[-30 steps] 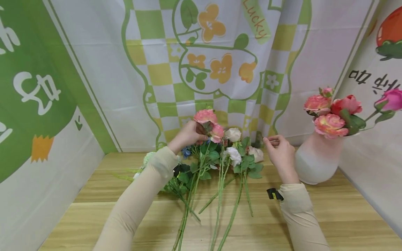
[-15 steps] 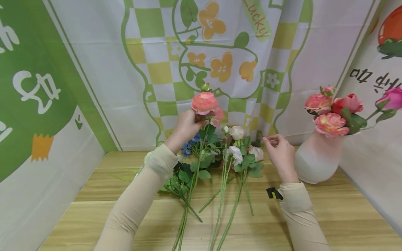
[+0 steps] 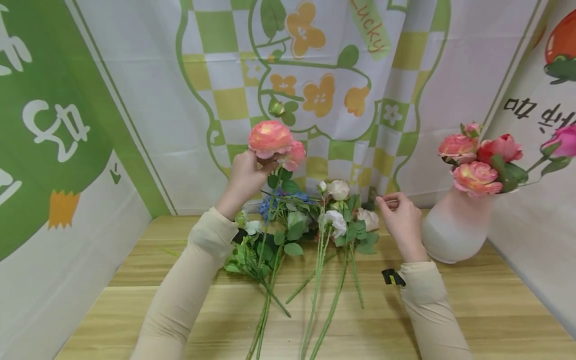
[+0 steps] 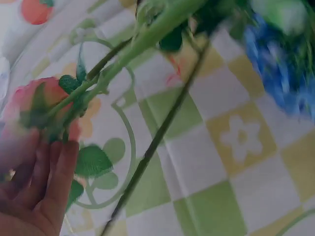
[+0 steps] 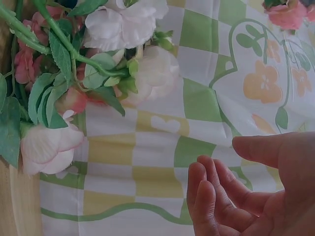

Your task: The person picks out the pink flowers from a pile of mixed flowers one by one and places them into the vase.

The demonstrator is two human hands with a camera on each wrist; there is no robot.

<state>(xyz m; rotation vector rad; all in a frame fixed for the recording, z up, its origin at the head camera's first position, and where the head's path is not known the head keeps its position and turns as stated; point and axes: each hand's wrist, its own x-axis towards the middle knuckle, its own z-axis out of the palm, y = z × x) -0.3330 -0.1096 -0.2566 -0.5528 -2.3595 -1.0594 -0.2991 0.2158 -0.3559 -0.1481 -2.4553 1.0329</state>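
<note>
My left hand [image 3: 243, 177] pinches a pink-orange artificial flower [image 3: 270, 139] just under its bloom, holding it up against the curtain. A smaller pink bloom [image 3: 293, 156] and a green bud [image 3: 276, 108] are on the same spray. In the left wrist view the fingers [image 4: 61, 172] lie at the stem below the pink head. My right hand [image 3: 402, 220] hangs loosely curled beside the vase [image 3: 454, 235]; the right wrist view shows nothing between its thumb and fingers. White flowers [image 3: 335, 222] and a blush rose [image 3: 368, 219] lie to its left.
Several flower stems [image 3: 335, 300] spread over the wooden table [image 3: 382, 330] toward its front. Blue flowers [image 3: 266, 206] and leafy greenery [image 3: 240, 257] lie near the left forearm. The vase holds several pink and red blooms [image 3: 477, 178]. A checkered curtain [image 3: 225, 102] closes off the back.
My left hand has lifted the pink-orange flower spray off the pile, then moved it up and to the left. The right hand has stayed in place.
</note>
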